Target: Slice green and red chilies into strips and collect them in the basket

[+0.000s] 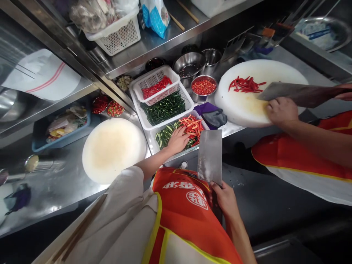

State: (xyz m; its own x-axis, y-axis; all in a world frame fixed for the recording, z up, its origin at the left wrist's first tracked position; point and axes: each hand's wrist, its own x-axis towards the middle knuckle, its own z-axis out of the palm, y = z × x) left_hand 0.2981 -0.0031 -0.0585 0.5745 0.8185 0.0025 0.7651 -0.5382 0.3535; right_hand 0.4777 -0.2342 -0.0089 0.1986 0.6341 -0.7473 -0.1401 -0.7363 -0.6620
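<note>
My right hand (224,198) is closed around the handle of a cleaver (210,154), whose broad blade points up in front of my red apron. My left hand (178,140) reaches over a white tray (154,145) of cut chilli peppers, its fingers stretched out and touching them. Green chilli pieces (164,135) lie on the tray's left side, red chilli pieces (194,126) on its right. Behind it a white basket (134,91) holds whole green chillies (165,108), and a smaller basket (176,86) of red chillies (156,87) rests in it. To the left lies a round chopping board (114,150).
At right, a co-worker's hand (283,111) rests by another cleaver (297,93) on a second board (236,106) with red chillies. Steel bowls (189,64) and a bowl of chopped chillies (203,86) stand behind. A shelf (154,42) overhangs the counter; a blue bin (62,135) sits left.
</note>
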